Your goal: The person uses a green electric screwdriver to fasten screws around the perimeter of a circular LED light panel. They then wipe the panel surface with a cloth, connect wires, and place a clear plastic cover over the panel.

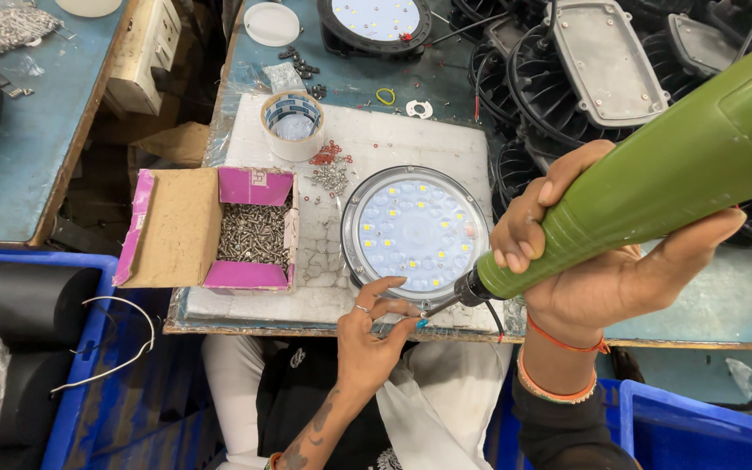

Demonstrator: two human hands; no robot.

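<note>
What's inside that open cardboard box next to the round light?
The cardboard box holds a heap of small silver screws, filling the open compartment. Its folded-out brown flap covers the left part, so anything beneath it, and the box bottom under the screws, cannot be seen.

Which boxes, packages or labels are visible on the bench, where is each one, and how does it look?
Cardboard box: left of the round lamp, open, brown outside, pink flaps, full of small metal screws.
Tape roll: behind the box, standing flat, beige ring.
Plastic bag: far left table, clear, holding small metal parts.
No screens or signs are visible.
</note>
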